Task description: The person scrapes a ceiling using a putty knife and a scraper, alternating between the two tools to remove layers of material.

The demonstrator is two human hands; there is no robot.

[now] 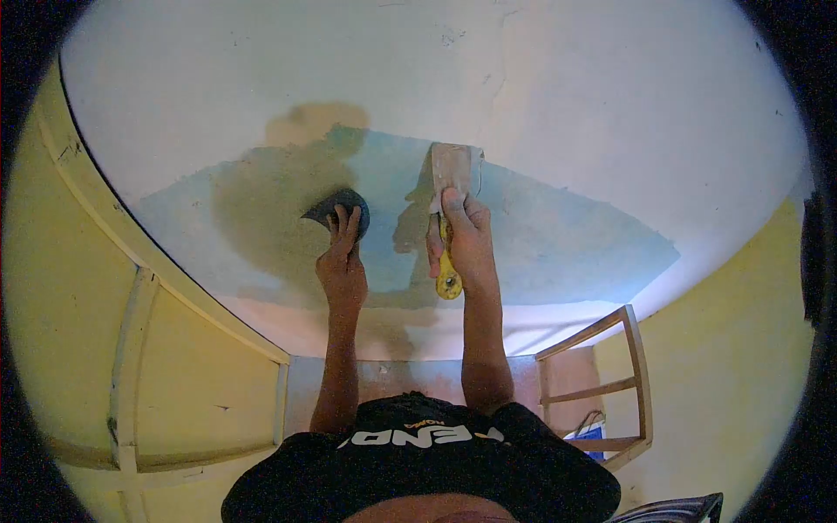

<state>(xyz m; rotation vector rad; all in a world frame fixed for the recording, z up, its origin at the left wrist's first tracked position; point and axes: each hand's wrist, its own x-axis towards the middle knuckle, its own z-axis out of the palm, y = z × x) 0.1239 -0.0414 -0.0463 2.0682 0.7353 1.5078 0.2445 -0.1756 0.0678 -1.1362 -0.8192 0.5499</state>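
Note:
At centre left, my left hand (343, 261) has its fingers on a dark, curved piece (348, 196) with a pointed left end, held against the pale surface. What the thumb does is hard to see. My right hand (469, 240) is wrapped round a putty knife (452, 164) with a yellow handle and a wide, smeared blade pointing up the surface. The thumb lies near the base of the blade. Around both hands spreads a blue-green patch (558, 227) on the whitish surface (610, 78), crossed by shadows of the arms and head.
A yellow panelled wall (70, 305) with light framing runs down the left. At lower right stands a wooden ladder-like frame (643, 375) beside a yellow wall (724, 349). A blue object (596, 443) shows behind the frame. Fine cracks mark the upper surface.

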